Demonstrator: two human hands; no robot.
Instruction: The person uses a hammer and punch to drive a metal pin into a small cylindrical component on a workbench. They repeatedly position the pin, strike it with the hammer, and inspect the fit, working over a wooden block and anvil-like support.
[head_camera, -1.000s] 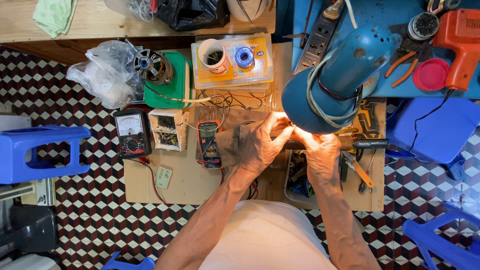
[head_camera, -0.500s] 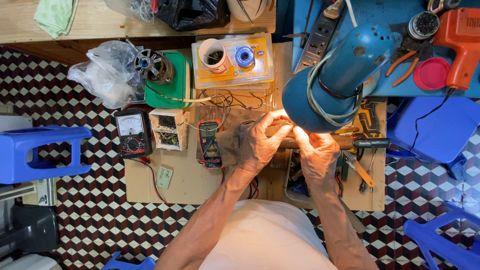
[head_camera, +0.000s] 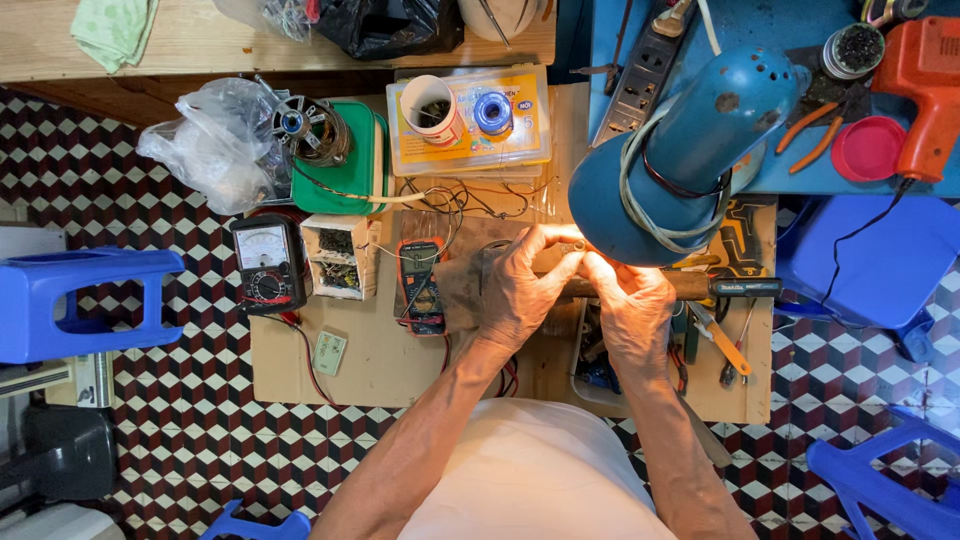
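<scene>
Both hands meet under the blue desk lamp (head_camera: 690, 150) over a low wooden work table (head_camera: 380, 355). My left hand (head_camera: 520, 285) and my right hand (head_camera: 632, 305) pinch a small brownish part (head_camera: 572, 246) between their fingertips, in the lamp's bright light. What the part is cannot be made out. A dark wooden tool handle (head_camera: 690, 285) lies just behind my right hand. A digital multimeter (head_camera: 422, 285) with red and black leads lies left of my left hand.
An analog meter (head_camera: 262, 262), a small parts box (head_camera: 340, 257), a green tray with a motor coil (head_camera: 330, 140), a plastic bag (head_camera: 215, 145) and a yellow parts case (head_camera: 470, 118) stand at left. An orange heat tool (head_camera: 930, 85), pliers and blue stools (head_camera: 80, 300) surround the table.
My hands have stayed together under the lamp, with the fingertips shifting slightly around the small part. Nothing else has moved.
</scene>
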